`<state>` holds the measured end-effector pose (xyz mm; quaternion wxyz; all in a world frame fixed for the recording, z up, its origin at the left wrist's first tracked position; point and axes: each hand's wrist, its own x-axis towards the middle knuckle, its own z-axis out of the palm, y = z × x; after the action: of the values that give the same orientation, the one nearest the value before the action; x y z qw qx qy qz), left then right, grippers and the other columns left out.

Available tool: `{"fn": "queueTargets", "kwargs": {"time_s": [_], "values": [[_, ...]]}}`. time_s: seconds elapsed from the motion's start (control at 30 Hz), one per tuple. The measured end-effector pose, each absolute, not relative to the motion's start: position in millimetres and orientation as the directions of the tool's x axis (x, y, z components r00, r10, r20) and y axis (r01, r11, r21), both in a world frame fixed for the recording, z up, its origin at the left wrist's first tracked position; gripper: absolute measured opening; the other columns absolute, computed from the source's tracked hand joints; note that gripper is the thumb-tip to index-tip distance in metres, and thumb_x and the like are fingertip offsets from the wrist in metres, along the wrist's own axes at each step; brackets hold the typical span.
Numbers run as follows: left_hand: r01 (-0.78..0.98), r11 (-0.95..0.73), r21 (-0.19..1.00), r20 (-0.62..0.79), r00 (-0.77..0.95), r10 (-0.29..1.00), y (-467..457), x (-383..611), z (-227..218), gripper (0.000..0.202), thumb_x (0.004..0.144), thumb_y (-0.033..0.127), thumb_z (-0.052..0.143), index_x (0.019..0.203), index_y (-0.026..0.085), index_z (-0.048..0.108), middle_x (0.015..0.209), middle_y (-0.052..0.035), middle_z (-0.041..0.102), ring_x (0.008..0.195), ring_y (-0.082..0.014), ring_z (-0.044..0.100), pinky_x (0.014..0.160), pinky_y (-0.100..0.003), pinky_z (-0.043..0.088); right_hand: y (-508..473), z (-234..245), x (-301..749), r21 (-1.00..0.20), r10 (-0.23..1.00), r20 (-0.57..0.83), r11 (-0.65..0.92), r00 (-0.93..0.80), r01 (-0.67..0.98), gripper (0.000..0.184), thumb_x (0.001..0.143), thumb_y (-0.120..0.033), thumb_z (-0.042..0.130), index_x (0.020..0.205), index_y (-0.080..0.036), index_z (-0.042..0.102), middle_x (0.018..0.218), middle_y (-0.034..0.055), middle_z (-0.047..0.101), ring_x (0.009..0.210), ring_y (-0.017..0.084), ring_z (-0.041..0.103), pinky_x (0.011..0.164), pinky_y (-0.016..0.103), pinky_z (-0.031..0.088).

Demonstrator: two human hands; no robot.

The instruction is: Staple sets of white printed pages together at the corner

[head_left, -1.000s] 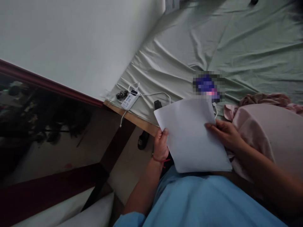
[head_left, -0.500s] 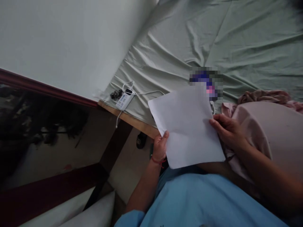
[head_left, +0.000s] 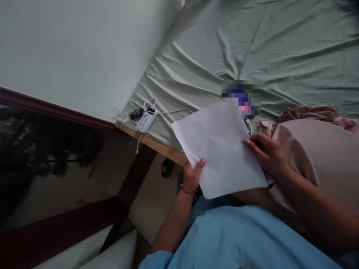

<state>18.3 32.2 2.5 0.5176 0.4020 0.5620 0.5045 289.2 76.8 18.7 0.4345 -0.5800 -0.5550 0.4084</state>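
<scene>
A white sheet of paper (head_left: 221, 153) is held tilted above my lap, its faint creases showing. My left hand (head_left: 193, 175), with a red string round the wrist, grips the paper's left edge, thumb on top and fingers hidden underneath. On the opposite edge my right hand (head_left: 266, 151) pinches the sheet between thumb and fingers. Just beyond the paper's top edge, a blurred-out device (head_left: 244, 100) lies on the bed, with a white cable plug beside it.
A white power bank (head_left: 146, 121) with a cable and a small dark cluster rest at the corner of the bed sheet (head_left: 202, 56). A pink cushion or cloth (head_left: 331, 149) lies to the right. Below the wooden edge (head_left: 162, 148) a dark shoe (head_left: 167, 168) sits on the floor.
My left thumb has slid slightly further onto the paper. The sheet and the whole view have shifted a little; both hands keep their hold.
</scene>
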Motion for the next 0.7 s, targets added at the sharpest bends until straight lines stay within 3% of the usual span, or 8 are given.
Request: {"fn": "queueTargets", "kwargs": {"time_s": [0.1, 0.27, 0.37, 0.47, 0.57, 0.7], "values": [[-0.057, 0.166, 0.985, -0.173, -0.177, 0.969, 32.9, 19.3, 2.9, 0.031, 0.088, 0.042, 0.084, 0.103, 0.015, 0.083, 0.107, -0.0109, 0.079, 0.099, -0.021, 0.074, 0.093, -0.03, 0.06, 77.1, 16.2, 288.7, -0.967, 0.997, 0.026, 0.007, 0.071, 0.256, 0.034, 0.088, -0.057, 0.077, 0.088, -0.025, 0.066, 0.074, 0.001, 0.064, 0.064, 0.016, 0.056, 0.055, 0.029, 0.044], [-0.046, 0.149, 0.988, -0.156, -0.217, 0.964, 31.4, 19.6, 0.6, 0.039, 0.091, 0.051, 0.08, 0.106, 0.014, 0.081, 0.107, -0.0117, 0.079, 0.103, -0.0215, 0.073, 0.095, -0.029, 0.058, 77.0, 16.3, 288.6, -0.959, 0.998, 0.041, 0.028, 0.039, 0.281, 0.029, 0.091, -0.051, 0.075, 0.082, -0.025, 0.065, 0.069, -0.0005, 0.062, 0.06, 0.015, 0.053, 0.055, 0.029, 0.044], [-0.095, 0.172, 0.98, -0.193, -0.3, 0.934, 29.7, 19.1, -3.2, 0.046, 0.09, 0.06, 0.077, 0.097, 0.014, 0.077, 0.098, -0.0103, 0.077, 0.091, -0.0208, 0.072, 0.083, -0.029, 0.058, 76.6, 14.8, 289.9, -0.95, 0.998, 0.048, 0.033, 0.042, 0.311, 0.028, 0.091, -0.05, 0.074, 0.082, -0.025, 0.066, 0.069, -0.0003, 0.063, 0.06, 0.015, 0.055, 0.056, 0.03, 0.045], [-0.183, 0.18, 0.966, -0.236, -0.353, 0.905, 27.3, 19.2, -4.1, 0.048, 0.079, 0.061, 0.086, 0.09, 0.016, 0.073, 0.088, -0.0064, 0.074, 0.078, -0.018, 0.067, 0.074, -0.027, 0.054, 76.4, 11.6, 291.1, -0.94, 0.997, 0.057, 0.034, 0.057, 0.339, 0.026, 0.091, -0.05, 0.074, 0.085, -0.025, 0.068, 0.07, -0.0001, 0.065, 0.061, 0.016, 0.057, 0.057, 0.031, 0.045], [-0.253, 0.209, 0.945, -0.284, -0.312, 0.907, 26.1, 20.2, -2.0, 0.05, 0.075, 0.059, 0.089, 0.096, 0.016, 0.072, 0.086, -0.0044, 0.072, 0.077, -0.0169, 0.065, 0.074, -0.027, 0.053, 76.3, 11.8, 290.8, -0.935, 0.995, 0.061, 0.031, 0.074, 0.353, 0.025, 0.091, -0.048, 0.074, 0.085, -0.025, 0.069, 0.069, -0.0003, 0.066, 0.06, 0.016, 0.058, 0.057, 0.031, 0.045], [-0.26, 0.24, 0.935, -0.305, -0.25, 0.919, 27.6, 20.9, -0.8, 0.048, 0.081, 0.059, 0.086, 0.099, 0.017, 0.07, 0.089, -0.0032, 0.071, 0.078, -0.0145, 0.063, 0.074, -0.025, 0.051, 75.1, 15.5, 288.9, -0.934, 0.991, 0.091, 0.05, 0.1, 0.354, 0.019, 0.091, -0.044, 0.073, 0.087, -0.026, 0.069, 0.071, -0.0002, 0.067, 0.061, 0.016, 0.06, 0.059, 0.031, 0.049]]}}
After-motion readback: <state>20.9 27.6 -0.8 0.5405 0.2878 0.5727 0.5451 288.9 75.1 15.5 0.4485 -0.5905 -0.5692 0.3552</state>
